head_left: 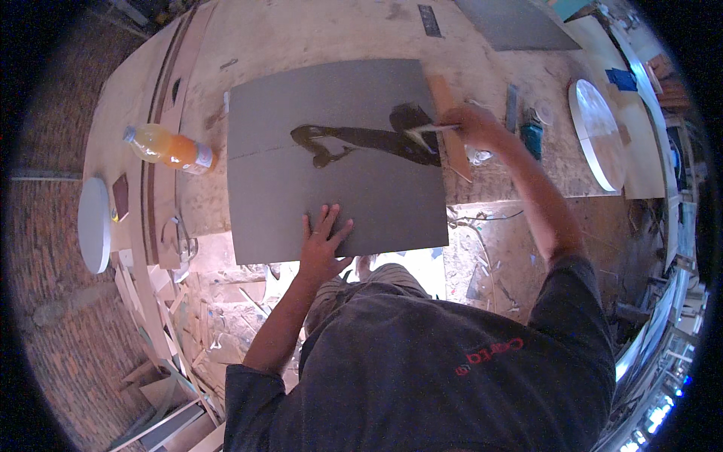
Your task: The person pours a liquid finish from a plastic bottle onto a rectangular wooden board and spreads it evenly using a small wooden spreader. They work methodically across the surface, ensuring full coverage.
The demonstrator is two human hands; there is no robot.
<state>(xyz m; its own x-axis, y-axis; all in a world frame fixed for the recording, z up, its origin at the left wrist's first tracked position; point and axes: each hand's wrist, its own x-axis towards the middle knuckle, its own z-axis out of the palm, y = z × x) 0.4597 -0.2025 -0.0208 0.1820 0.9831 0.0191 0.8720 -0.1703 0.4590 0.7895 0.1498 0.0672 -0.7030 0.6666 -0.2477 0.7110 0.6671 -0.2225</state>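
Two hands worked the grey board (331, 162) on the surface (316, 38): the left hand (322, 241) lay flat and open on its near edge, the right hand (473, 126) gripped a brush (425, 129). Only one dark streak (369, 139) was spread; most stayed bare.

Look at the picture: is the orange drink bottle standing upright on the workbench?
No. The bottle lies on its side on the workbench, left of the grey board that the left hand presses flat.
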